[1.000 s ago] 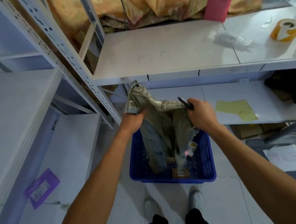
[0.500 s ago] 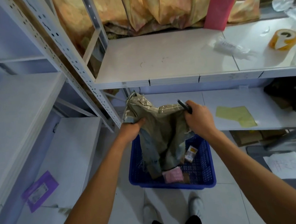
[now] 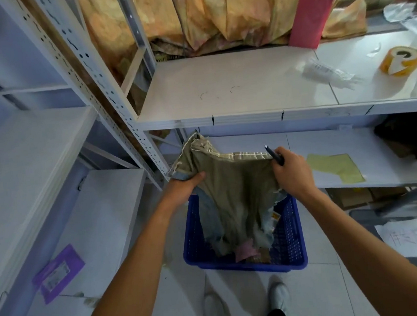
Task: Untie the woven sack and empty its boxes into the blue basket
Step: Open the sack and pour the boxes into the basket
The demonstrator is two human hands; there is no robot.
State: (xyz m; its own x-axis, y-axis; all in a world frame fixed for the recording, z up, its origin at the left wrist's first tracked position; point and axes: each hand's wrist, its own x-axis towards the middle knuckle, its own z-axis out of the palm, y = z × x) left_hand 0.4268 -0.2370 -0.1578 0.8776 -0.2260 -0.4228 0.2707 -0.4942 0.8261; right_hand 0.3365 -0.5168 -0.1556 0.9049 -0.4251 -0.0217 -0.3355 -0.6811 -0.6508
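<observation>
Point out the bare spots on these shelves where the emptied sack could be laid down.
The upper shelf is bare from its left post to the clear plastic bag; right of that, the tape roll crowds it. The lower shelf has bare board behind the sack, left of the yellow paper. The left side shelf is bare above the purple packet.

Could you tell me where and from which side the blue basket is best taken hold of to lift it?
Grip the basket's rim on its two short sides, coming down from above, one hand each side. It stands upright on the floor and its rim runs bare there, while the sack hangs into its middle.
</observation>
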